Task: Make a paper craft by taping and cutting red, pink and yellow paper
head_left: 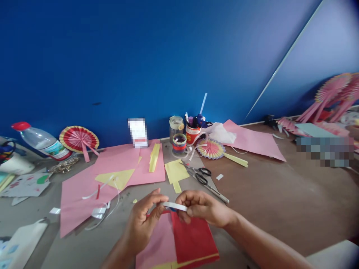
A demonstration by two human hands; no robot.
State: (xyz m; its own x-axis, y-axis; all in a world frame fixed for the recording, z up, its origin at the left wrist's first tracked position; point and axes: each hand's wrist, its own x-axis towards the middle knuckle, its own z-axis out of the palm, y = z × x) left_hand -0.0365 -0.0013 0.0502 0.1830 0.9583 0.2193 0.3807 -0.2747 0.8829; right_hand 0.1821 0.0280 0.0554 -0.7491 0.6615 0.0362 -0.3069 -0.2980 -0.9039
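Note:
A narrow white roll of tape (175,206), with a bit of blue showing at its inside, is held edge-on between both hands. My left hand (143,217) grips its left end between thumb and fingers. At the other end, my right hand (206,208) pinches it with the fingers curled in. Just below lie a red paper sheet (195,241) and a pink paper sheet (157,243), side by side with yellow strips along their lower edge. Beyond the hands are black-handled scissors (202,179), a utility knife (218,193) and yellow paper (177,172).
Large pink sheets (75,198) cover the left of the table. A folded paper fan (211,148) lies near a striped jar (179,144) and a red cup of tools (193,133). A plastic bottle (46,144) leans at left by another fan (78,139). A blue wall (140,67) stands behind.

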